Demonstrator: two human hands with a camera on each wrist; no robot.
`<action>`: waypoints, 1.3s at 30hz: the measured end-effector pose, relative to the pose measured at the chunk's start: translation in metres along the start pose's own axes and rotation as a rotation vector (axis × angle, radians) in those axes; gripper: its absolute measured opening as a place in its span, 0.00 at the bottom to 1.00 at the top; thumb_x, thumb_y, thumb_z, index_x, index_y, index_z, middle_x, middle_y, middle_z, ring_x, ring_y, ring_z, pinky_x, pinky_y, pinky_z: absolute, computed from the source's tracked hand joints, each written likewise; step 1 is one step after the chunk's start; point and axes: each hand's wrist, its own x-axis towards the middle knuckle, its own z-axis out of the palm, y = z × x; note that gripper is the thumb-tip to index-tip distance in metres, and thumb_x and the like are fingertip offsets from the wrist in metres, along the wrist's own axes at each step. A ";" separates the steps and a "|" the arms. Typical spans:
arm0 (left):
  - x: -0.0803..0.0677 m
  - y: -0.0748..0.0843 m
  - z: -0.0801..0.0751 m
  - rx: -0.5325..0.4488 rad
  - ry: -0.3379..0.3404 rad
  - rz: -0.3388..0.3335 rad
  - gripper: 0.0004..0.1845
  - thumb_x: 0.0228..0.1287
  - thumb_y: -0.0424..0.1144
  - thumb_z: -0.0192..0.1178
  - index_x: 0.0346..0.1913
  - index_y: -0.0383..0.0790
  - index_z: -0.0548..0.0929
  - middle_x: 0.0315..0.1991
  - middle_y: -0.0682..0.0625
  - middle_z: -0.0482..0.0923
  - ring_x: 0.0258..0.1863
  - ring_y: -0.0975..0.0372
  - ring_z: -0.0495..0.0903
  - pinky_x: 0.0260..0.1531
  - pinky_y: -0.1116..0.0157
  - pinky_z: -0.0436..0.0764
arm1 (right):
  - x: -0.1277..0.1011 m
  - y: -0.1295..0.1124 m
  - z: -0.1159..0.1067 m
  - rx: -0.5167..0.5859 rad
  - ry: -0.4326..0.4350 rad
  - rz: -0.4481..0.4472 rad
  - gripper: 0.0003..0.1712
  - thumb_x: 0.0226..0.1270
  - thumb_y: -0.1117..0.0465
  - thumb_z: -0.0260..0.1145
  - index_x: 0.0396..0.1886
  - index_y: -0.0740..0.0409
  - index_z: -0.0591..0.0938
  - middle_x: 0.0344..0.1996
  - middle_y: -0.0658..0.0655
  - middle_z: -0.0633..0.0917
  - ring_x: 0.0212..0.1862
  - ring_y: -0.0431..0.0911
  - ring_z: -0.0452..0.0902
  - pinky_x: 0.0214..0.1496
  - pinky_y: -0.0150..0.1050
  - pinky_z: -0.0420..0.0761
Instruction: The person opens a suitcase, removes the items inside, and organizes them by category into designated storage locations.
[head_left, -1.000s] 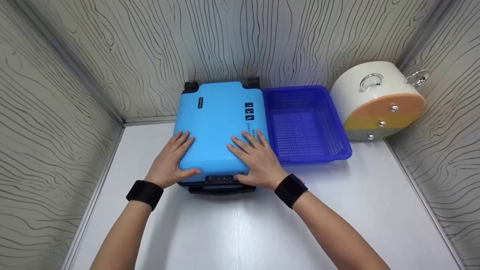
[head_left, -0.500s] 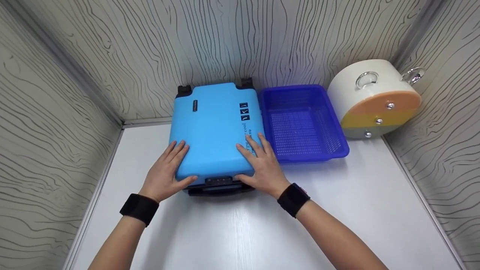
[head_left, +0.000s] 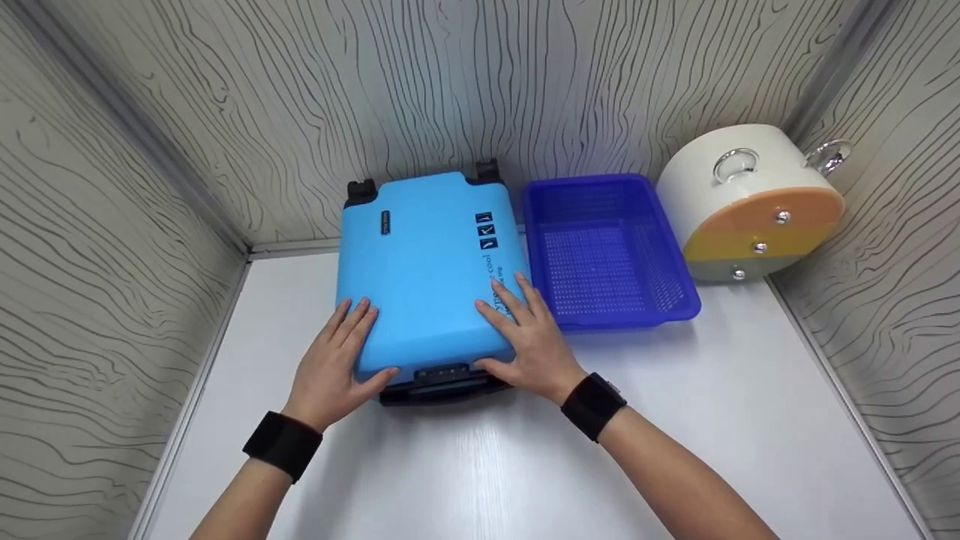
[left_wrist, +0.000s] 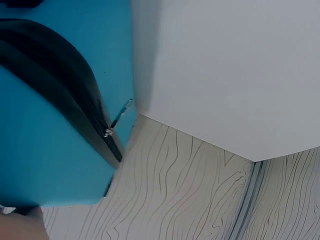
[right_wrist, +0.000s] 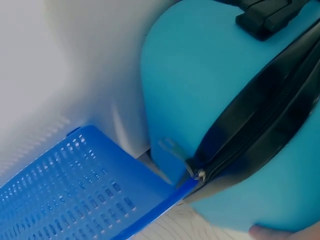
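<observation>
A light blue hard-shell suitcase (head_left: 427, 270) lies flat on the white table, its black wheels (head_left: 361, 190) toward the back wall and its handle end (head_left: 442, 390) toward me. On its near left corner rests my left hand (head_left: 330, 375), fingers extended and thumb on the front edge. My right hand (head_left: 534, 346) is spread over the near right corner in the head view. Both wrist views show the suitcase's dark zipper band (left_wrist: 65, 85) with a metal zipper pull (right_wrist: 201, 175). Only a bit of each hand shows there, at the lower edge.
A dark blue perforated plastic basket (head_left: 681, 304) stands close to the suitcase's right side. Further right, a white rounded box (head_left: 720, 161) with orange, yellow and grey drawers and ring handles leans near the corner. Wood-grain walls (head_left: 450, 82) enclose the table (head_left: 465, 480) at the back and sides.
The suitcase has slid toward me and slightly left, both hands moving with it. Its wheels sit lower in view, and the gap to the basket has widened at the back.
</observation>
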 end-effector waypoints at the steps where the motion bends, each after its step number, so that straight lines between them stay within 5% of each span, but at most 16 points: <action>1: -0.003 0.002 0.000 0.014 0.021 0.003 0.52 0.60 0.65 0.68 0.80 0.43 0.61 0.80 0.49 0.56 0.80 0.49 0.50 0.71 0.44 0.62 | 0.000 0.002 -0.001 0.012 -0.005 -0.010 0.53 0.57 0.35 0.76 0.78 0.48 0.68 0.79 0.60 0.62 0.80 0.65 0.45 0.75 0.65 0.54; 7: -0.018 0.012 0.005 0.075 0.130 0.057 0.52 0.57 0.66 0.69 0.78 0.41 0.66 0.77 0.45 0.62 0.77 0.47 0.57 0.70 0.44 0.64 | 0.003 0.016 -0.005 0.095 -0.065 -0.056 0.52 0.57 0.36 0.77 0.79 0.44 0.67 0.80 0.57 0.60 0.80 0.63 0.44 0.74 0.65 0.57; 11: -0.025 0.012 0.006 0.041 0.146 0.114 0.52 0.57 0.65 0.70 0.78 0.40 0.66 0.78 0.45 0.62 0.77 0.48 0.58 0.76 0.52 0.55 | 0.007 0.025 -0.008 0.143 -0.131 -0.076 0.52 0.58 0.34 0.76 0.80 0.40 0.66 0.81 0.54 0.58 0.81 0.61 0.41 0.72 0.66 0.60; 16: -0.030 0.010 0.004 0.018 0.125 0.150 0.51 0.57 0.63 0.71 0.78 0.40 0.65 0.78 0.46 0.61 0.78 0.51 0.58 0.77 0.62 0.47 | 0.015 0.035 -0.011 0.138 -0.214 -0.100 0.51 0.61 0.34 0.73 0.81 0.37 0.63 0.81 0.52 0.55 0.82 0.59 0.39 0.73 0.65 0.60; 25: -0.031 0.006 -0.002 0.030 0.096 0.186 0.53 0.55 0.66 0.71 0.78 0.42 0.65 0.77 0.49 0.63 0.78 0.53 0.57 0.77 0.61 0.48 | 0.030 0.043 -0.015 0.046 -0.321 -0.106 0.50 0.64 0.31 0.68 0.82 0.34 0.59 0.83 0.49 0.51 0.82 0.54 0.36 0.76 0.60 0.57; 33: -0.031 0.005 -0.003 0.050 0.055 0.254 0.56 0.53 0.69 0.71 0.79 0.42 0.65 0.78 0.47 0.61 0.78 0.52 0.57 0.77 0.59 0.48 | 0.038 0.050 -0.015 -0.018 -0.343 -0.100 0.48 0.68 0.34 0.66 0.83 0.33 0.57 0.83 0.50 0.51 0.82 0.53 0.39 0.76 0.58 0.58; 39: -0.019 0.003 -0.009 0.128 -0.036 0.332 0.59 0.52 0.71 0.70 0.81 0.43 0.61 0.80 0.48 0.58 0.79 0.51 0.54 0.77 0.52 0.49 | 0.050 0.061 -0.012 -0.112 -0.327 -0.130 0.47 0.70 0.36 0.66 0.83 0.36 0.57 0.82 0.51 0.53 0.81 0.55 0.44 0.78 0.55 0.56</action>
